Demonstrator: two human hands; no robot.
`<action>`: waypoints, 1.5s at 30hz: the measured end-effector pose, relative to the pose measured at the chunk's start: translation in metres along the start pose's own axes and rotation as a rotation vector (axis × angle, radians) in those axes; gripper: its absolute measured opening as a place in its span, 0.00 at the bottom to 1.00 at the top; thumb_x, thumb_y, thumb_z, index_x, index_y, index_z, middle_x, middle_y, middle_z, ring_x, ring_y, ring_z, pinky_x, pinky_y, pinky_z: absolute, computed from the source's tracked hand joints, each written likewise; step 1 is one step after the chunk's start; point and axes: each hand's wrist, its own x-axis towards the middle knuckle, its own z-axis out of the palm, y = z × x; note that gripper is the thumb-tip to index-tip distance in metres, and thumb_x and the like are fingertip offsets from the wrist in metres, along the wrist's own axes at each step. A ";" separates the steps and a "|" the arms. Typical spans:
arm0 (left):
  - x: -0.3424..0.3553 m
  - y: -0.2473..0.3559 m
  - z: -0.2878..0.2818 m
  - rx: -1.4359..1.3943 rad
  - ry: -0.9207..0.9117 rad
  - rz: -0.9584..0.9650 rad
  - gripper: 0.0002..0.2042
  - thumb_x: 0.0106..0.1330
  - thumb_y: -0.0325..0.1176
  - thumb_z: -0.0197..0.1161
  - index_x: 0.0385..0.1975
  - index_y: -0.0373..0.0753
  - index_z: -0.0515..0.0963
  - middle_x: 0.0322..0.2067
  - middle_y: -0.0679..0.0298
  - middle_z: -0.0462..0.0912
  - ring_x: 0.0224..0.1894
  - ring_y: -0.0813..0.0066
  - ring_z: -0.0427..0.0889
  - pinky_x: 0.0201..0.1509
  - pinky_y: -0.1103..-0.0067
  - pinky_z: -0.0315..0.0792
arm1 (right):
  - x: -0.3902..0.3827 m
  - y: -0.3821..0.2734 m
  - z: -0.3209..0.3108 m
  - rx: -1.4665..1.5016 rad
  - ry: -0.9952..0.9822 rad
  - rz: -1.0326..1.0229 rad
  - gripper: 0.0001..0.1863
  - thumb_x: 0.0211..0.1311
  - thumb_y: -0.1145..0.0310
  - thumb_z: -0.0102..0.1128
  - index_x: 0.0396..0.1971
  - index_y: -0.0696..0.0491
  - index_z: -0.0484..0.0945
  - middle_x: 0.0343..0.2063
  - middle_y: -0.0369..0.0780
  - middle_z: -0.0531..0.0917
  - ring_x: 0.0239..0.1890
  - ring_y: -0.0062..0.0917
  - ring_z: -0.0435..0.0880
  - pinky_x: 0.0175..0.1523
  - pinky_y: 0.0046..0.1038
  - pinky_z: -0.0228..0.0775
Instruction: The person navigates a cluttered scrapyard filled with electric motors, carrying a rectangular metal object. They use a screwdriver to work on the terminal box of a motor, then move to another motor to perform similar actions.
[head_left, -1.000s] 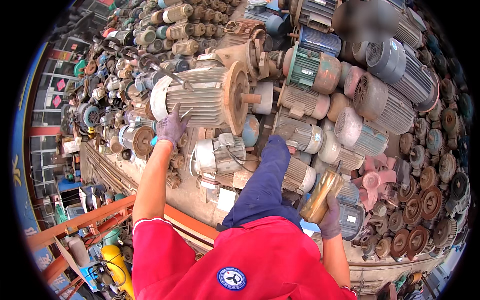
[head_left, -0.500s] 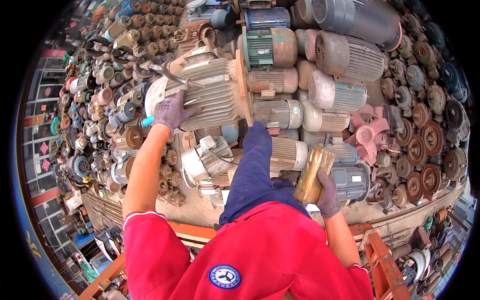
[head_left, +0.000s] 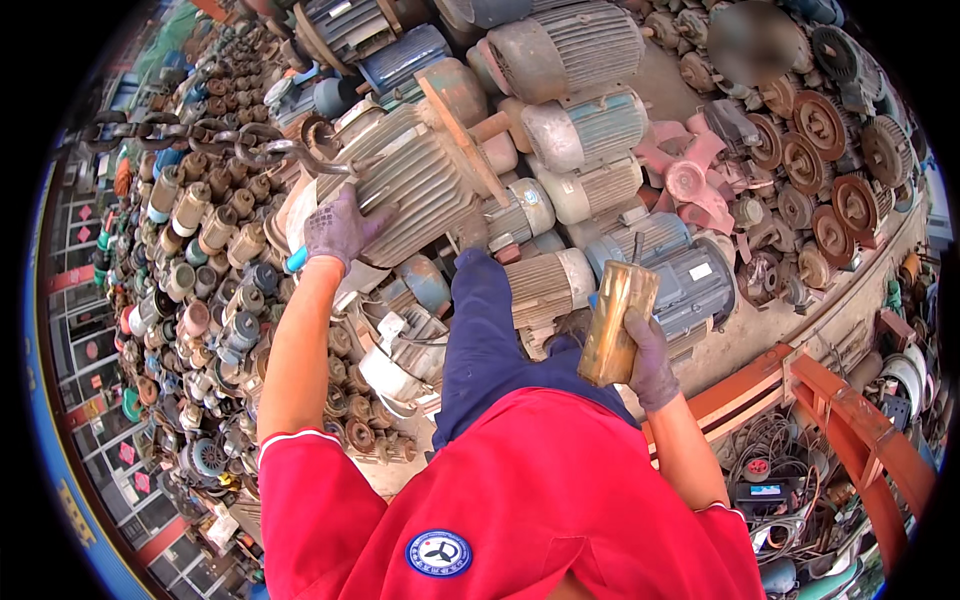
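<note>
My left hand (head_left: pixel 342 232), in a purple-grey glove, rests against a large grey finned electric motor (head_left: pixel 405 185). Its fingers are partly spread over the fins. A cyan handle (head_left: pixel 296 260) sticks out from under the palm; the rest of that tool is hidden. Just above this hand, a steel hook (head_left: pixel 310 158) on a heavy chain (head_left: pixel 200 135) reaches the motor's top. My gloved right hand (head_left: pixel 652 362) is wrapped round a boxy, yellow-brown, tape-covered remote control (head_left: pixel 618 325) with a short dark antenna, held upright before my body.
More motors (head_left: pixel 590 125) crowd the ground ahead and to the right. A pink fan wheel (head_left: pixel 685 180) and rusty round covers (head_left: pixel 820 120) lie further right. Small motors (head_left: pixel 220 230) fill the left. Orange steel beams (head_left: pixel 860 430) stand at the lower right. My leg (head_left: pixel 480 330) is beside the large motor.
My view has turned, so the motors appear tilted and shifted left. The remote control is held more upright. My left hand stays at the large motor beside the hook.
</note>
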 end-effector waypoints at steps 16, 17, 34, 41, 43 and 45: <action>0.032 0.104 -0.018 0.039 -0.057 -0.028 0.40 0.61 0.69 0.64 0.55 0.33 0.75 0.45 0.43 0.87 0.50 0.44 0.87 0.55 0.57 0.78 | -0.018 0.014 -0.105 0.334 0.150 -0.055 0.30 0.80 0.45 0.46 0.66 0.54 0.72 0.53 0.44 0.84 0.52 0.34 0.86 0.58 0.41 0.81; 0.034 0.106 -0.013 0.031 -0.055 -0.023 0.40 0.61 0.69 0.64 0.55 0.33 0.75 0.45 0.43 0.87 0.50 0.44 0.87 0.55 0.57 0.78 | -0.019 0.013 -0.106 0.314 0.173 -0.067 0.29 0.80 0.46 0.46 0.65 0.55 0.72 0.52 0.44 0.84 0.51 0.34 0.86 0.57 0.39 0.81; 0.048 0.096 0.064 0.050 -0.149 0.003 0.37 0.63 0.65 0.64 0.58 0.36 0.74 0.44 0.46 0.88 0.48 0.46 0.88 0.54 0.59 0.79 | -0.031 0.038 -0.115 0.289 0.180 0.015 0.29 0.77 0.49 0.51 0.64 0.58 0.72 0.51 0.45 0.84 0.51 0.33 0.86 0.57 0.36 0.80; -0.020 0.138 0.099 -0.139 -0.135 -0.004 0.39 0.69 0.63 0.60 0.70 0.38 0.69 0.38 0.43 0.89 0.46 0.47 0.89 0.54 0.59 0.79 | -0.022 0.027 -0.099 0.227 0.180 0.084 0.30 0.76 0.49 0.53 0.63 0.59 0.73 0.51 0.45 0.84 0.50 0.33 0.86 0.57 0.35 0.80; -0.018 0.160 0.097 -0.190 -0.068 0.055 0.39 0.69 0.63 0.60 0.69 0.37 0.70 0.38 0.43 0.89 0.44 0.47 0.89 0.51 0.58 0.80 | -0.015 0.030 -0.100 0.198 0.171 0.114 0.29 0.76 0.50 0.52 0.64 0.59 0.72 0.50 0.45 0.84 0.50 0.33 0.86 0.57 0.36 0.80; -0.003 0.187 0.092 -0.291 -0.099 0.028 0.36 0.69 0.61 0.61 0.64 0.36 0.74 0.37 0.44 0.89 0.44 0.46 0.89 0.51 0.57 0.80 | -0.008 0.033 -0.102 0.160 0.166 0.130 0.29 0.78 0.50 0.50 0.64 0.58 0.72 0.50 0.45 0.84 0.50 0.34 0.86 0.57 0.37 0.80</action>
